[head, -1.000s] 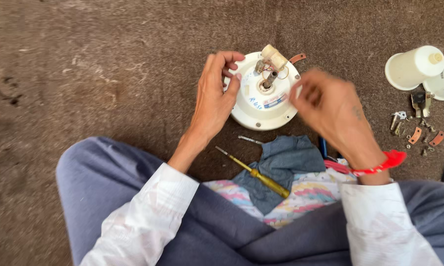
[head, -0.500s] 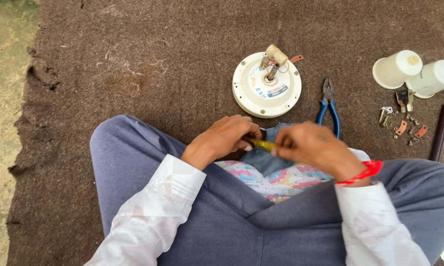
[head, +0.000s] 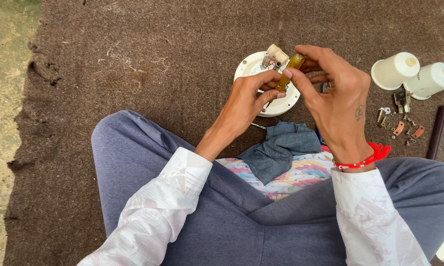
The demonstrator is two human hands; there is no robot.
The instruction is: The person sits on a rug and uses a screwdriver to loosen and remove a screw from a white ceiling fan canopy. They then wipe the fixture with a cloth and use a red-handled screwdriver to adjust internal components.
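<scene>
A round white appliance base (head: pixel 251 66) with a cream part and bare metal contacts on top lies on the brown mat. My right hand (head: pixel 333 93) pinches the yellow translucent handle of a screwdriver (head: pixel 290 69) between thumb and fingers, just above the base. My left hand (head: pixel 246 101) holds the lower part of the same screwdriver with its fingertips, over the base's near rim. The shaft is hidden behind my fingers. A red band sits on my right wrist.
A dark blue-grey cloth (head: pixel 281 148) lies on a colourful cloth (head: pixel 301 175) in my lap, between my crossed legs in grey trousers. Two white plastic cups (head: pixel 411 74), small metal parts and screws (head: pixel 402 125) and a dark rod (head: pixel 436 130) lie at the right. Bare floor (head: pixel 5 123) borders the mat's left edge.
Both hands left the base, picked the yellow screwdriver up from my lap, and now hold it raised over the base. The blue-handled pliers are hidden behind my right hand.
</scene>
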